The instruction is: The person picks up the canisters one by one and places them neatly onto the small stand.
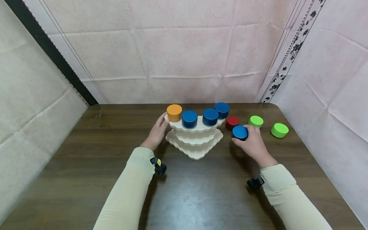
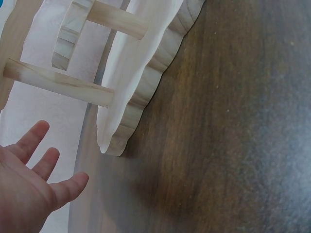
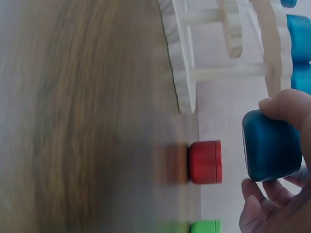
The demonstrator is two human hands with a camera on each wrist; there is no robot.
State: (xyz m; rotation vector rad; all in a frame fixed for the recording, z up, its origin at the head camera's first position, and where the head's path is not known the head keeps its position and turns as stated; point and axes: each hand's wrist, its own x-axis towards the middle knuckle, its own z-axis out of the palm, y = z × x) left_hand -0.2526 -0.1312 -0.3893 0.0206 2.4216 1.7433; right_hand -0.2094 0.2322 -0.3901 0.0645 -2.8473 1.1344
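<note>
A three-tiered wooden stand (image 1: 198, 145) with scalloped edges stands upright on the table. Its top tier bears an orange tin (image 1: 174, 112) and three blue tins (image 1: 210, 117). My left hand (image 1: 158, 130) is at the left corner of that tier, beside the orange tin; three of its fingers (image 2: 72, 189) stretch out apart from the stand in the left wrist view. To the right of the stand, my right hand (image 1: 253, 142) grips another blue tin (image 3: 272, 145) between thumb and fingers, held above the table.
On the brown table (image 1: 115, 166), a red tin (image 1: 232, 122) stands right of the stand, just behind the held tin. Two green tins (image 1: 279, 130) are farther right. Cloth hangings (image 1: 184, 60) enclose the back and sides.
</note>
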